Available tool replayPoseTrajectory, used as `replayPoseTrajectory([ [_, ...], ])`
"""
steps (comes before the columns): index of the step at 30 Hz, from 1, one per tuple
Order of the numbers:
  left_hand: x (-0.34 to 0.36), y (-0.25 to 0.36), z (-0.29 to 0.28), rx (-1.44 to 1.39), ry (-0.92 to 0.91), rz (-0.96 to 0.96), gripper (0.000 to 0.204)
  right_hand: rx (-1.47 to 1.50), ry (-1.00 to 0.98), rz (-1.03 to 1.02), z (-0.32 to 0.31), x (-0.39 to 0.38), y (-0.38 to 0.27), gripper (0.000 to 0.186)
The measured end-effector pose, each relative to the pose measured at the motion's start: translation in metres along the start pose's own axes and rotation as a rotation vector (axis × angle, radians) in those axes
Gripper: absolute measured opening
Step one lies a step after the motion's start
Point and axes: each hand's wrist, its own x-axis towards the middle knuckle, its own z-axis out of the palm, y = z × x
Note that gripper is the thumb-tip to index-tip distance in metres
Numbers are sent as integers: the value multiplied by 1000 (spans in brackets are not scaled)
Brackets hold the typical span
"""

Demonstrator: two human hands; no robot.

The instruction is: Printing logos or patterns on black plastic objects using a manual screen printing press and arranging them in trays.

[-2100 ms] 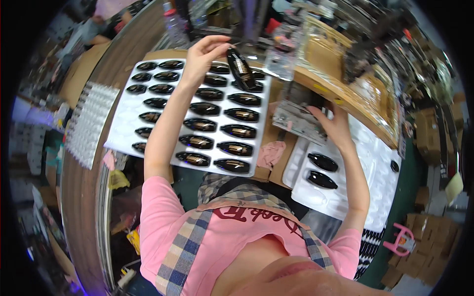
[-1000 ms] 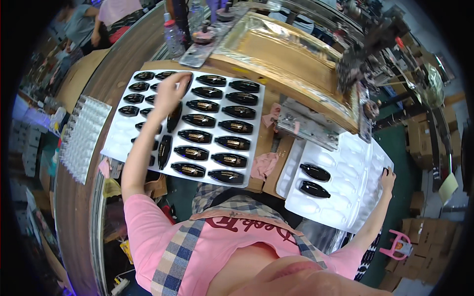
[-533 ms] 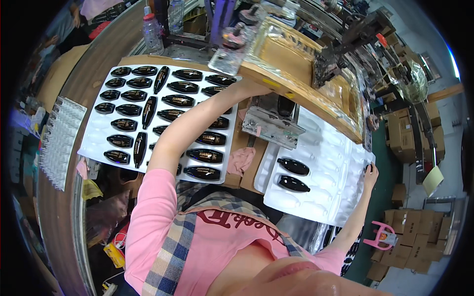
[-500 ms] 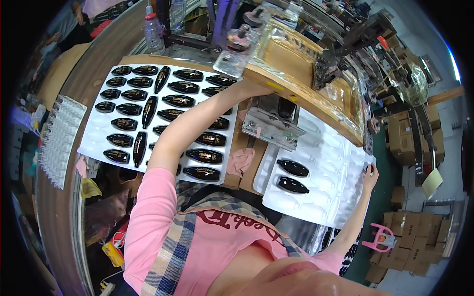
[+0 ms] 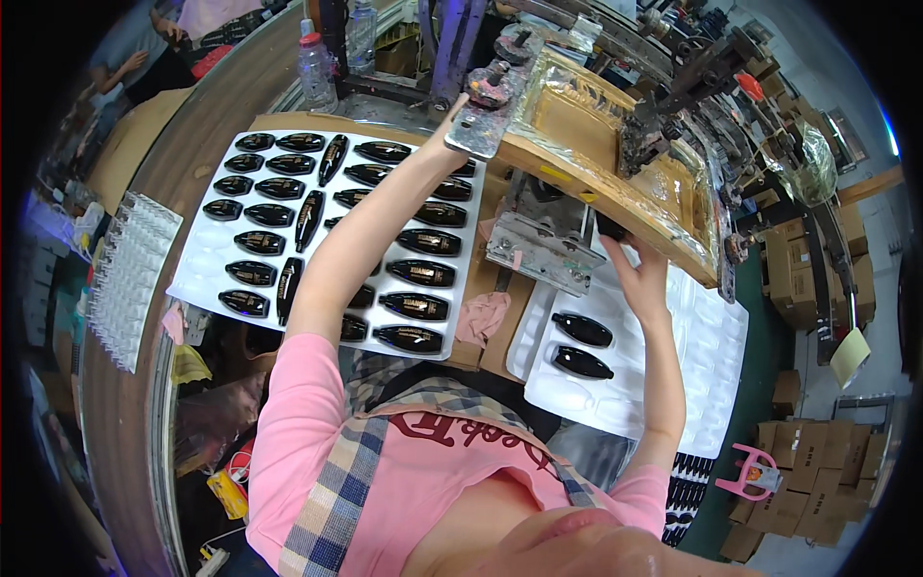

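Note:
My left hand (image 5: 450, 123) reaches up to the near left corner of a wooden printing frame (image 5: 615, 197) and grips it by a paint-smeared metal plate (image 5: 479, 115). Below the tilted frame stands a metal fixture (image 5: 543, 240). My right hand (image 5: 642, 274) is under the frame's right side, fingers closed on a black oval piece (image 5: 610, 227). A white tray (image 5: 197, 274) under my left arm holds several rows of black oval pieces (image 5: 420, 273). A second white tray (image 5: 711, 356) on the right holds two black pieces (image 5: 581, 330).
A pink cloth (image 5: 483, 317) lies between the trays. Two plastic bottles (image 5: 315, 69) stand behind the left tray. Clear blister sheets (image 5: 125, 279) lie at far left. Cardboard boxes (image 5: 798, 279) and a pink stool (image 5: 752, 473) are on the right. Another person (image 5: 183, 43) sits at upper left.
My left hand left the black pieces on the left tray and rose to the frame's corner. My right hand came from the right tray's far edge to under the frame.

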Motion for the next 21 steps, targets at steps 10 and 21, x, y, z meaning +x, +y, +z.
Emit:
replayPoseTrajectory([
  [10, -102, 34, -151, 416, 291, -155, 30, 22, -64, 66, 37, 12, -35, 39],
  [21, -193, 73, -282, 660, 708, -157, 35, 14, 131, 191, 1, -32, -30, 42],
])
